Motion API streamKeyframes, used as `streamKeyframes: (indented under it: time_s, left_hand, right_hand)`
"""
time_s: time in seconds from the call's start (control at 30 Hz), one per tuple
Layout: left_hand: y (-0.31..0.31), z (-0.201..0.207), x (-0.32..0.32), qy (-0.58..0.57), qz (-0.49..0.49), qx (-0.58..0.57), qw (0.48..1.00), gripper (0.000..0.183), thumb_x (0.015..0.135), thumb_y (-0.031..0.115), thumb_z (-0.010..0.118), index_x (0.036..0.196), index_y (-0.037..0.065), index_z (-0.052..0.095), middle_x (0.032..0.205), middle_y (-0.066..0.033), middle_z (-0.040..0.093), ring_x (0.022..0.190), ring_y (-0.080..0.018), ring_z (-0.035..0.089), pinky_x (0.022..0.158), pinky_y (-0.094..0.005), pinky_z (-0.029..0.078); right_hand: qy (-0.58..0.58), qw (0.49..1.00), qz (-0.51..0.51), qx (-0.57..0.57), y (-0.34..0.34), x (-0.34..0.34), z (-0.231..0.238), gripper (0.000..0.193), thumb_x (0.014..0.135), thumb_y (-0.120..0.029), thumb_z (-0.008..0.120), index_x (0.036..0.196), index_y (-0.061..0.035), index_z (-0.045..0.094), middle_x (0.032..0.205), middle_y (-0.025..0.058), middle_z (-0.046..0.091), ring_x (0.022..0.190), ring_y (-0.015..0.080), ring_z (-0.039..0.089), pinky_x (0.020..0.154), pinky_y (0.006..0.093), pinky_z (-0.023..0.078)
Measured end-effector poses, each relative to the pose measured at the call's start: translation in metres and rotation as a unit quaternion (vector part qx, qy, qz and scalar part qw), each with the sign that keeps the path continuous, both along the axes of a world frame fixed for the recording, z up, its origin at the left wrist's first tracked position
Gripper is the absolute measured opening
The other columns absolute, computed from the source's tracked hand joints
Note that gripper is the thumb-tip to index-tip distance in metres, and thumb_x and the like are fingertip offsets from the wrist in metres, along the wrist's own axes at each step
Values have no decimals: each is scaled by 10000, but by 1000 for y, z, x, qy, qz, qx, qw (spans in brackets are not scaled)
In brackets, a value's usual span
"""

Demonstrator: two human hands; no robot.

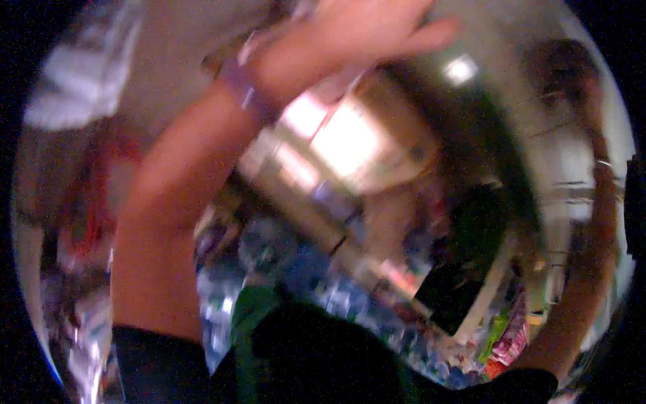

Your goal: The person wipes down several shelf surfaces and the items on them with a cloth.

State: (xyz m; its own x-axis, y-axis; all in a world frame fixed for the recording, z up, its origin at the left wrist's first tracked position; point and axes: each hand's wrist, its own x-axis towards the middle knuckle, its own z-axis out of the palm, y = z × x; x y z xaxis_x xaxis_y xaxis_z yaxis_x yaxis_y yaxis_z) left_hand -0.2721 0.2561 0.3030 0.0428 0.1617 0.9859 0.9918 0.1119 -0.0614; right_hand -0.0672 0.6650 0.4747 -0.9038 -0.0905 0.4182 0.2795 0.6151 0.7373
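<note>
My left arm, with a purplish band (pixel 245 84) at the wrist, reaches up across the view. At the upper edge, my left hand (pixel 377 30) is partly cut off and blurred; one digit stands out to the right and no held thing shows. Along the right rim my right arm stretches upward, a thin bracelet (pixel 603 162) on it. My right hand (pixel 565 67) is a dark smear near the upper right, its fingers not readable. Nothing can be made out in contact with either hand.
Clear and bluish shiny items (pixel 336 296), perhaps plastic, are heaped below. Pink packaging (pixel 511 340) and green packaging (pixel 494 333) lie lower right, near a black panel-like shape (pixel 457 276). Something red (pixel 97 202) stands at left. A bright opening (pixel 346 138) glows at the middle.
</note>
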Motion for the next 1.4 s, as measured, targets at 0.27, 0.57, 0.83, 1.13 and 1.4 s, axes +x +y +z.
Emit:
streamKeyframes:
  time_s: [0.27,0.57,0.83,1.13,1.4]
  left_hand:
    - [-62,2,-20,-18,12,-105,994,517,580,202,635,1084,174,525,1063,-52,480,1109,-223,406,1007,-472,183]
    - [-62,6,-68,-40,40,-103,993,616,585,169,610,1181,136,460,987,-63,465,1055,-229,415,1005,-474,158]
    - [-60,5,-66,-34,43,-108,993,611,559,146,563,1160,121,463,957,-71,450,1040,-222,422,1000,-486,164]
    - [-57,3,-67,-39,30,-101,994,593,537,112,513,1130,118,497,941,-63,450,1030,-221,425,1000,-487,167]
    - [-61,1,-70,-57,44,-100,992,595,520,142,530,1115,127,505,934,-58,450,1032,-218,423,999,-500,161]
  right_hand:
    - [17,994,-106,22,-77,-2,-51,542,736,-27,400,1270,-80,326,1299,173,315,1207,344,291,1001,386,254]
    - [13,989,-150,2,-93,-30,-40,552,743,-60,435,1278,-75,301,1315,142,302,1229,315,264,1003,368,252]
    - [-15,997,-54,53,-118,-161,-20,541,758,-101,451,1281,-113,312,1317,103,322,1220,270,303,980,367,291]
    - [120,991,57,22,-105,-149,5,553,736,-65,477,1268,-138,345,1307,79,347,1177,263,359,984,358,290]
    - [327,940,-93,40,-43,26,-26,433,718,-52,435,1136,60,414,1245,240,360,1196,367,299,1031,415,188]
